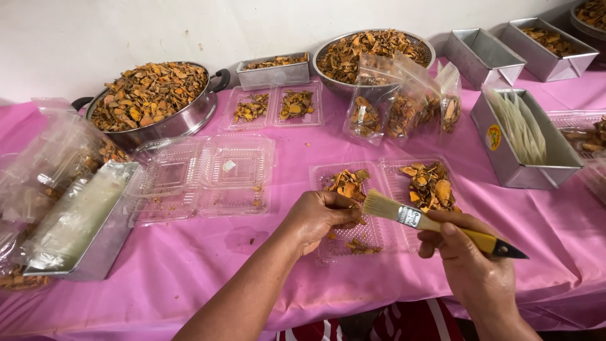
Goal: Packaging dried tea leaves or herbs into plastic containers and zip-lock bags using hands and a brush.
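Here, nearest to the camera, a paint brush [435, 226] with a yellow handle and pale bristles is gripped by the right hand [470, 265], the fingers closed firmly around the handle and the bristles aimed to the left. Just beside the bristles, the left hand [319, 218] is curled over a small orange dried slice, which is pinched between thumb and fingertips above a clear plastic tray [379, 215] lying open on the pink desk [189, 265]. Two heaps of dried slices [429, 186] are seen in this tray, and a few loose pieces near its front edge. It is judged that the brushing of single slices is the step in hand; for the next stroke the slice must be kept steady and the bristles brought lightly onto it, so that it is not broken. To the left, an empty clear tray [202, 173] and a metal tin [82, 221] holding plastic bags are placed. Farther back, filled bags [404, 104] are standing, and behind them a pan [151, 98] and a bowl [372, 53] are piled with slices.
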